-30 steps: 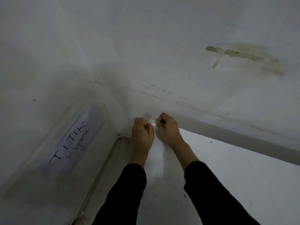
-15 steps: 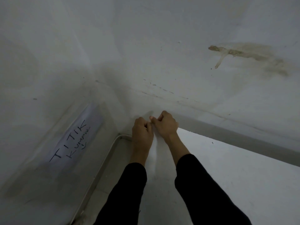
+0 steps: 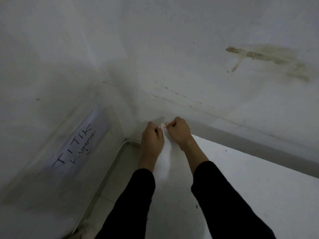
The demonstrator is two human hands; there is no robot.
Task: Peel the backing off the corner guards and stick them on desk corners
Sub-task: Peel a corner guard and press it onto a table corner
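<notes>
Both hands at the worktop's [image 3: 241, 169] far left corner: left hand [image 3: 152, 138] and right hand [image 3: 179, 133] pinch the corner guard [image 3: 162, 125] between curled fingers. Only a small pale sliver is visible. Shape and backing unreadable; fingers cover most of it and the light is dim.

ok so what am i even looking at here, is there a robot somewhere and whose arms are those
No robot here. A single camera worn on a person's head looks down at their own hands. The left hand and right hand meet over the far corner of a white desk, both pinching something small and pale, probably a corner guard, too small to see clearly. A paper sign reading TITIK KUMPUL is stuck on the wall at left.
</notes>
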